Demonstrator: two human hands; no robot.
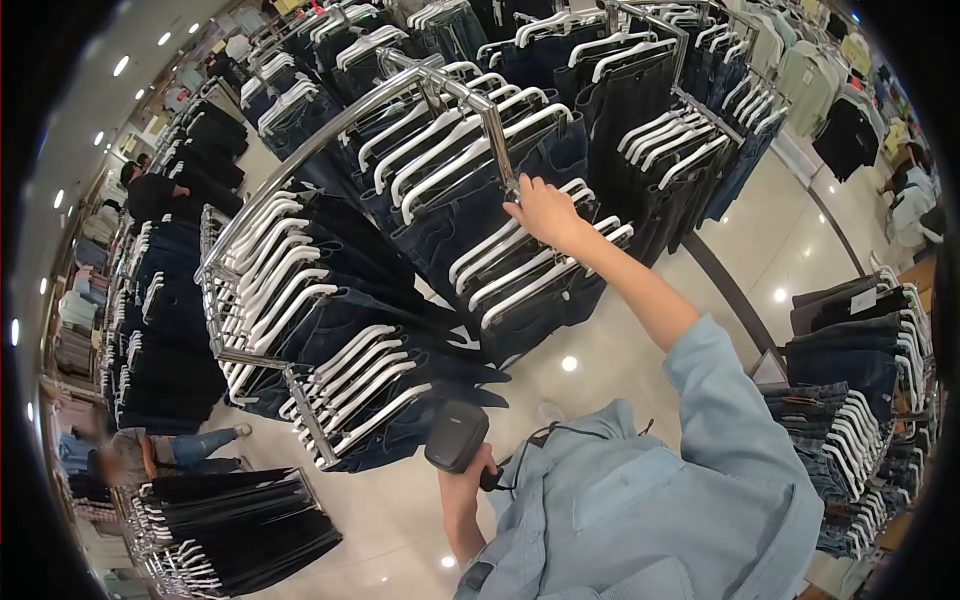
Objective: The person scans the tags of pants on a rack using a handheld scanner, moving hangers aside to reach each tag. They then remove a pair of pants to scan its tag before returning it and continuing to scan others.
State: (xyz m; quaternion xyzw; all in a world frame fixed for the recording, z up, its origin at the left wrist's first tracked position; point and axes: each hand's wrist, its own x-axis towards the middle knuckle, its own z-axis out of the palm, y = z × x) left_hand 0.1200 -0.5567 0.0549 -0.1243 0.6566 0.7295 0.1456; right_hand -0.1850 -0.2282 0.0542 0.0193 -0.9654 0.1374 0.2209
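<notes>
My left hand [465, 490] is closed around the grip of a dark grey handheld scanner [456, 436] with a boxy, rounded head. A black cord loops near it, against my light blue shirt. My right hand [548, 215] reaches forward, its fingers closed on the lower end of a chrome rack arm [495, 140]. Just below that hand, dark jeans [545, 300] hang from white hangers [525, 270]. More white hangers [440, 150] with dark jeans hang behind the arm. The exact grip of the right fingertips is partly hidden.
Another chrome rack [262, 358] with dark trousers stands at the left. Folded and hung jeans [835, 440] fill a rack at the right. A person [170, 450] is at the lower left, another in black [155, 192] farther back. The floor [640, 370] is shiny tile.
</notes>
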